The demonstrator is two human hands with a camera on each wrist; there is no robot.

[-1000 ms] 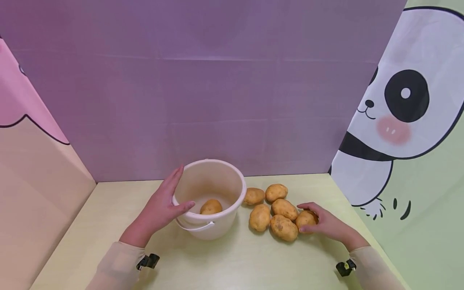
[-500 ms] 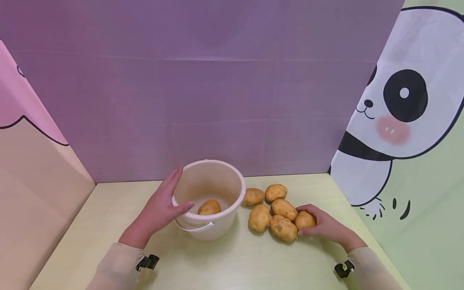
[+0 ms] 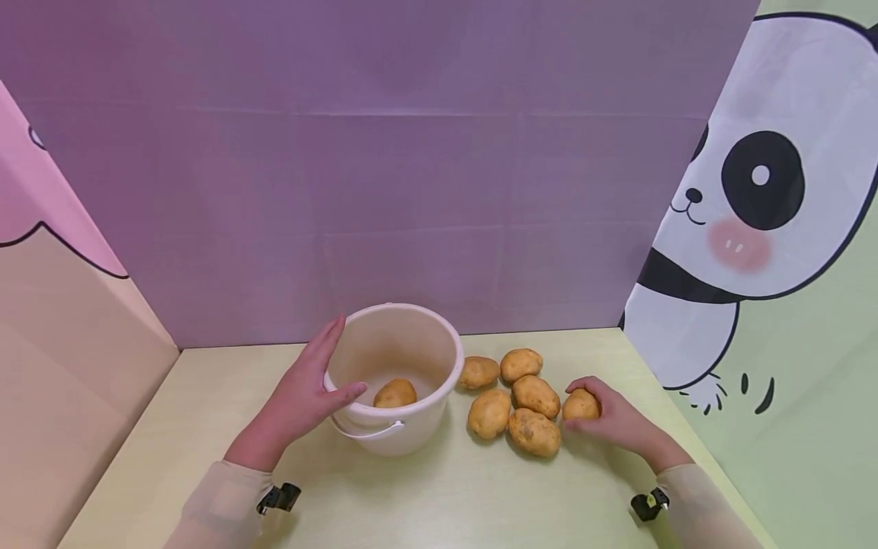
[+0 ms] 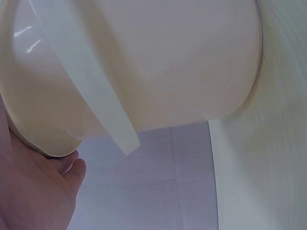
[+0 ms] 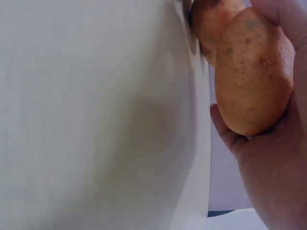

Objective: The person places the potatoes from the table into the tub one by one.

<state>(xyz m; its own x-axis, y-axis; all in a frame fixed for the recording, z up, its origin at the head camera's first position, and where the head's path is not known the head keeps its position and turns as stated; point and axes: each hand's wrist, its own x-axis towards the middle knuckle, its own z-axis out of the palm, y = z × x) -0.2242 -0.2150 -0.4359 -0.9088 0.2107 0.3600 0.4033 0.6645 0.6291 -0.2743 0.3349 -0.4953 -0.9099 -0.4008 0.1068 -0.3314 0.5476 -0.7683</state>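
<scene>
A white bucket [image 3: 427, 419] stands on the table with one potato [image 3: 395, 393] inside it. My left hand [image 3: 302, 396] holds the bucket's left rim, thumb at the front and fingers along the far side; the left wrist view shows the hand [image 4: 41, 187] against the rim. My right hand [image 3: 620, 419] grips a potato [image 3: 580, 405] between thumb and fingers at the right end of a group of potatoes. Close up, this potato [image 5: 254, 72] lies against the palm and appears raised off the table. Another potato [image 5: 213, 24] shows behind it.
Several potatoes [image 3: 535, 433] lie close together between the bucket and my right hand. The bucket's handle [image 3: 370, 435] hangs down at its front. A purple backdrop [image 3: 411, 191] rises behind the table [image 3: 439, 503], with printed side panels to left and right.
My right hand has closed around the rightmost potato and drawn it slightly up and away from its neighbours. The left hand and bucket stay in place.
</scene>
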